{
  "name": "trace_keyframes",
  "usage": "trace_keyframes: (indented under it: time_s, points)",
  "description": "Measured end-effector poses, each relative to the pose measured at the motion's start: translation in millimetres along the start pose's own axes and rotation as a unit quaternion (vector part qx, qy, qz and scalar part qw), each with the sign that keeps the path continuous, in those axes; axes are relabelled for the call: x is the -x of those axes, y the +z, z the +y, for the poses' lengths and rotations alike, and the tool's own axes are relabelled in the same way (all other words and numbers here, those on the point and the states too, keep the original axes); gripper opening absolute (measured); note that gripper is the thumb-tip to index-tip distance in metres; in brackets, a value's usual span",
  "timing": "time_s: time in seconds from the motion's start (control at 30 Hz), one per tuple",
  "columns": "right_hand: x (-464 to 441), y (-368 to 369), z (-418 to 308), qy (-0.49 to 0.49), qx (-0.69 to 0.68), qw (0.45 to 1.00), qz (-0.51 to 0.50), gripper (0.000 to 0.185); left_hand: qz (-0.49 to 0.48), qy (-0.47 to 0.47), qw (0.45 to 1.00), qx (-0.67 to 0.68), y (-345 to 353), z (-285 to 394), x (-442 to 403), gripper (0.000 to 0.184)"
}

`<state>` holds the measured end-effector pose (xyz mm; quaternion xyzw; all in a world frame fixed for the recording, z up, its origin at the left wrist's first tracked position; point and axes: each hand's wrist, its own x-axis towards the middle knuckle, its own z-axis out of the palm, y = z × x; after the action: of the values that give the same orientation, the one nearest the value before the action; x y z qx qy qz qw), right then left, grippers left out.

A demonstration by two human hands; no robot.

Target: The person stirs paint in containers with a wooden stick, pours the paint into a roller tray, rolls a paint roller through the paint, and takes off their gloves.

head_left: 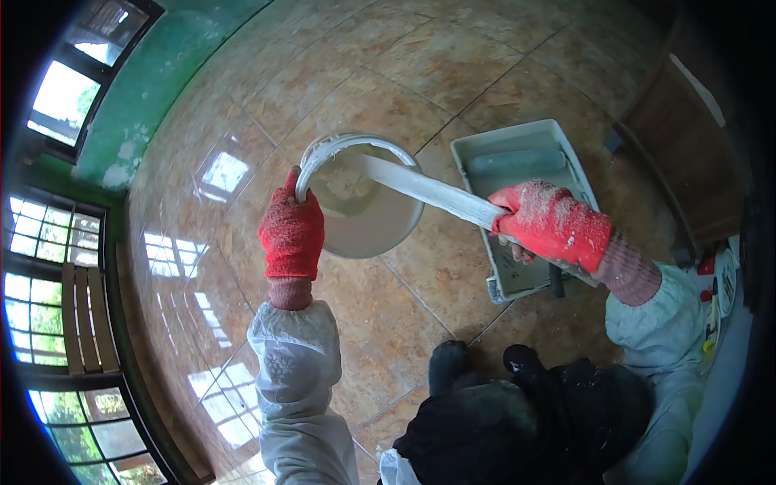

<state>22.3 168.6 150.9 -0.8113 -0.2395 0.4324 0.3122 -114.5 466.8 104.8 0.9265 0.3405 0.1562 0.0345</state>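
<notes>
Gloved fingers of the right hand (pixel 554 222) are wrapped round the near end of a long, flat, pale stick (pixel 428 190), with no visible gap between glove and stick. Away from that grip, the stick slants across the mouth of a white bucket (pixel 315 158), its far end over the pale contents (pixel 368 226); whether the tip is submerged or only above them I cannot tell. On the bucket's opposite side, the left hand (pixel 293 230) closes at the rim, its underside hidden.

Spilling looks like the main risk: if the right hand levers hard against the rim while the left hold slackens, the bucket could tip or skid on the glossy tiles (pixel 388 323). Flicking the stick upward could throw drops over the floor beyond the left hand. Wet residue near the right hand would make the stick slippery and liable to twist or drop.

Just below and beyond the right hand sits a tray (pixel 503 135), with a roller-like cylinder (pixel 517 163) inside. Lowering the wrist carelessly could knock the tray, or catch the dark handle (pixel 557 281) under that hand and jolt it loose.
</notes>
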Motion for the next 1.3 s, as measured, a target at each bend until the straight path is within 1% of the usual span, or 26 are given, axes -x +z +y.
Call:
trace_keyframes:
  time_s: [0.07,0.13,0.17,0.23,0.3,0.33,0.37,0.4,0.43,0.47,0.5,0.57,0.6,0.63,0.7,0.83,0.9,0.93,1.0,1.03,1.1,1.23,1.3]
  points:
    - [3,-13,8,0.002,-0.037,0.999,0.024,0.022,0.059,0.038,0.995,0.075,10,31,-10,0.039]
    - [8,-24,15,-0.013,-0.1,0.994,0.052,0.02,0.063,0.048,0.991,0.108,14,70,-16,0.039]
    - [9,-30,22,-0.009,-0.104,0.992,0.064,0.02,0.065,0.043,0.988,0.135,17,89,-17,0.039]
    - [8,-43,36,-0.042,-0.25,0.965,0.063,0.018,0.057,0.052,0.983,0.164,27,122,-19,0.04]
    - [13,-54,49,-0.054,-0.263,0.96,0.083,0.017,0.058,0.064,0.966,0.246,43,151,-22,0.04]
    - [15,-57,56,-0.059,-0.312,0.944,0.093,0.016,0.05,0.047,0.961,0.268,48,165,-20,0.041]
    - [15,-59,63,-0.065,-0.36,0.925,0.102,0.016,0.048,0.052,0.96,0.271,54,177,-20,0.041]
    - [14,-61,70,-0.061,-0.381,0.917,0.106,0.015,0.035,0.037,0.947,0.318,57,189,-20,0.041]
    - [15,-64,76,-0.061,-0.382,0.915,0.109,0.015,0.021,0.019,0.931,0.363,60,199,-18,0.042]
    - [17,-65,81,-0.046,-0.385,0.913,0.127,0.015,-0.013,0.016,0.918,0.395,62,204,-15,0.045]
    - [18,-67,85,-0.03,-0.387,0.91,0.143,0.015,-0.015,0.019,0.918,0.395,65,212,-11,0.045]
    - [24,-70,94,-0.036,-0.411,0.898,0.153,0.015,-0.049,-0.016,0.878,0.475,69,223,-7,0.048]
    - [27,-72,98,-0.042,-0.432,0.886,0.162,0.016,-0.058,-0.014,0.873,0.483,74,226,-7,0.051]
    - [30,-73,101,-0.042,-0.434,0.885,0.163,0.016,-0.059,-0.013,0.874,0.483,79,227,-8,0.051]
    - [34,-73,107,-0.042,-0.448,0.875,0.179,0.016,-0.083,-0.037,0.852,0.516,87,229,-7,0.051]
    - [36,-74,115,-0.061,-0.475,0.857,0.19,0.016,-0.076,-0.027,0.842,0.533,102,235,-5,0.05]
    - [36,-74,115,-0.07,-0.47,0.856,0.205,0.017,-0.081,-0.024,0.804,0.588,113,237,-6,0.049]
    - [34,-74,113,-0.069,-0.47,0.855,0.206,0.017,-0.083,-0.024,0.804,0.588,120,239,-7,0.049]
    - [28,-78,109,-0.032,-0.43,0.874,0.225,0.018,-0.065,-0.036,0.793,0.604,132,245,-10,0.05]
    - [25,-80,110,-0.032,-0.429,0.874,0.226,0.018,-0.065,-0.037,0.792,0.606,137,248,-11,0.05]
    - [17,-85,111,-0.034,-0.406,0.884,0.228,0.018,-0.056,-0.042,0.76,0.646,146,253,-13,0.052]
    - [15,-96,103,-0.028,-0.37,0.89,0.266,0.018,-0.037,-0.037,0.772,0.634,165,264,-24,0.054]
    - [13,-103,105,-0.055,-0.357,0.893,0.27,0.018,0.0,0.0,0.773,0.635,173,269,-27,0.056]
